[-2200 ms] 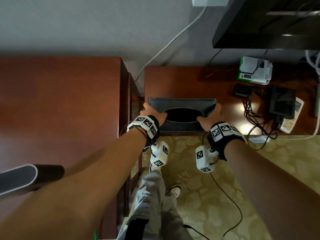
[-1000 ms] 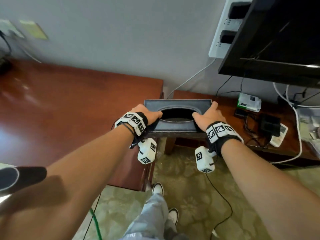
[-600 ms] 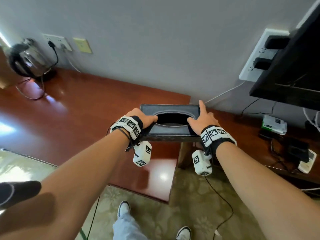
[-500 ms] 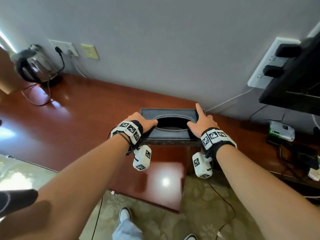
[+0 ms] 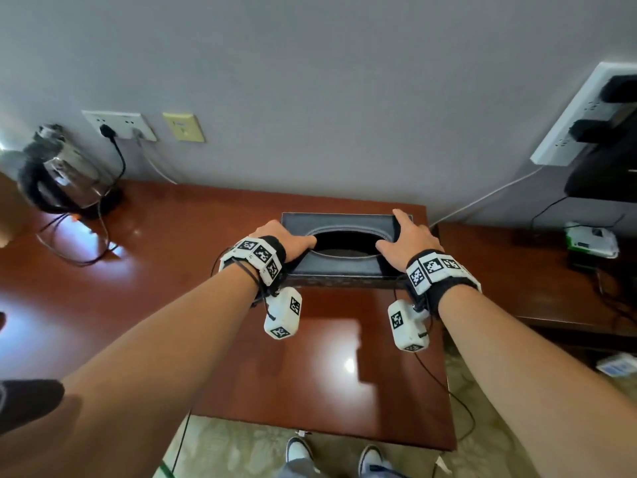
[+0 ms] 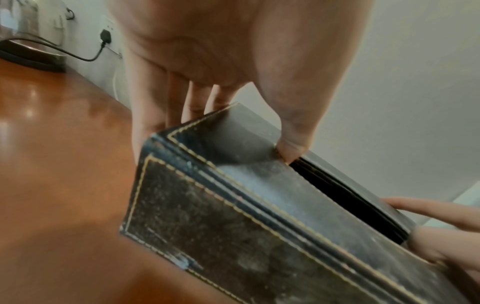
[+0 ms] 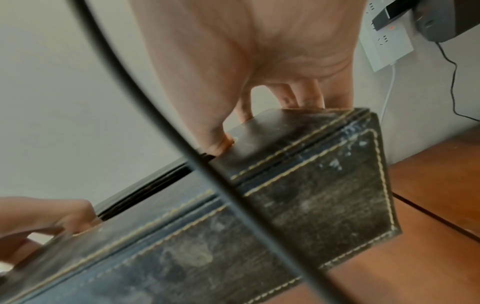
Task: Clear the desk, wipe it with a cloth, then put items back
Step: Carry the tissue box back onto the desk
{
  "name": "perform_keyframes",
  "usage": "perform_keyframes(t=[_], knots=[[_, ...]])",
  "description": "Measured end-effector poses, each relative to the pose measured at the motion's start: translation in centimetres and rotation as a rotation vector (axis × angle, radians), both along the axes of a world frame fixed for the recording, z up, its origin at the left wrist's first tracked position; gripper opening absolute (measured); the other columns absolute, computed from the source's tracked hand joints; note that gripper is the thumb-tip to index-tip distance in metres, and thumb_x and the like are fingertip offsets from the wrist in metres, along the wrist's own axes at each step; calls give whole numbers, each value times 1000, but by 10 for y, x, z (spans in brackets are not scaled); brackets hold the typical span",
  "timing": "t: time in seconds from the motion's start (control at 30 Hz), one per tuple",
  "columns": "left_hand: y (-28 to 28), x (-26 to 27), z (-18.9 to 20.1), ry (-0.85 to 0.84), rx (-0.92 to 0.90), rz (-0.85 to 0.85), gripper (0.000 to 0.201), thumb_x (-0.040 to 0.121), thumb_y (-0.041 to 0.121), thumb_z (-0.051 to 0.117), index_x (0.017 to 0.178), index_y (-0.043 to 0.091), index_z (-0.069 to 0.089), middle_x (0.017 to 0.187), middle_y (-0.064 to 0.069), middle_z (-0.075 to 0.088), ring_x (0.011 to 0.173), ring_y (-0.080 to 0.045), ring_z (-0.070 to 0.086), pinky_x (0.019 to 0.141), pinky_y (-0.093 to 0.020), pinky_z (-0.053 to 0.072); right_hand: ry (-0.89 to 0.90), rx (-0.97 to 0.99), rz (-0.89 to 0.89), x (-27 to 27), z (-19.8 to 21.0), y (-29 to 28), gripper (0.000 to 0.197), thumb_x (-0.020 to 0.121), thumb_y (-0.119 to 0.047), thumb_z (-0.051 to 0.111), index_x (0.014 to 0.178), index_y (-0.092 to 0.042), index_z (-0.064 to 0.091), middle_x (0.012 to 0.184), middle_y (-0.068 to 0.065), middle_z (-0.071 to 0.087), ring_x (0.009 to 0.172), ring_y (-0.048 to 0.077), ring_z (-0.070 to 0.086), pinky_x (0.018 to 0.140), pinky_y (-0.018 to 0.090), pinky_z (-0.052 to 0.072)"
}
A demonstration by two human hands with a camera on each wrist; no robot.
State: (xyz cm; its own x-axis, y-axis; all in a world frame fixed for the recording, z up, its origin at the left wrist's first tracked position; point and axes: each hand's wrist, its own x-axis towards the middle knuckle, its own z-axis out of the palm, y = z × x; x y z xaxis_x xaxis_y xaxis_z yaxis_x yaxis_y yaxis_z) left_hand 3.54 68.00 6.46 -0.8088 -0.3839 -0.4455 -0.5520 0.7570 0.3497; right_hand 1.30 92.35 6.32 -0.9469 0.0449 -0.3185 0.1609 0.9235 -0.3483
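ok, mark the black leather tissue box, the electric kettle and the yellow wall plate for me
black leather tissue box with yellow stitching (image 5: 344,265): head view, near top panel below the oval opening.
glass electric kettle (image 5: 69,174): head view, middle of its body.
yellow wall plate (image 5: 183,127): head view, centre of its face.

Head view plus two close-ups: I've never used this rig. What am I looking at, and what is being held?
No robot here: a person wears a camera on the head and one on each wrist. The head view looks down on both forearms and the reddish wooden desk. The left hand and right hand grip the two ends of a black stitched tissue box, thumbs hooked into its oval opening. The close-ups look along each palm at that box: left wrist, right wrist. It sits at the desk's back right corner. An electric kettle stands far left, plugged into a wall socket.
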Motion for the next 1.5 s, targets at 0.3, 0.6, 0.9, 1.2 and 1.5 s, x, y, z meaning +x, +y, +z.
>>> perform_keyframes(t=[0.3,0.6,0.9,1.2,1.5], knots=[[20,-49,-27,-81,-10,-85,77,67,73,67,118,15,61,103,-7,64,85,-29,61,83,-35,56,-73,3,-85,-32,-24,18,76,91,-47,59,155,-41,18,148,18,42,124,43,52,97,44,47],[58,-123,-68,-153,12,-84,81,68,73,67,124,15,58,111,-8,67,88,-29,64,85,-38,57,-143,4,-99,-99,-56,54,76,94,-46,59,156,-39,16,150,21,38,126,43,50,97,44,47],[82,-158,-126,-281,24,-64,85,61,70,66,127,17,56,106,-5,66,88,-27,66,83,-40,58,-262,15,-97,-135,-112,73,75,95,-43,57,155,-40,13,142,18,42,116,42,55,92,46,52],[80,-163,-147,-277,-11,-49,83,68,71,67,127,13,55,107,-5,66,90,-27,65,80,-38,58,-246,31,-110,-139,-130,65,76,96,-40,55,156,-40,10,143,18,40,111,37,56,73,38,46],[82,-184,-152,-236,0,-74,78,72,68,68,126,14,55,110,-5,67,93,-27,66,81,-36,58,-249,23,-117,-160,-130,71,77,98,-41,54,157,-42,5,148,18,35,118,40,54,78,38,48]])
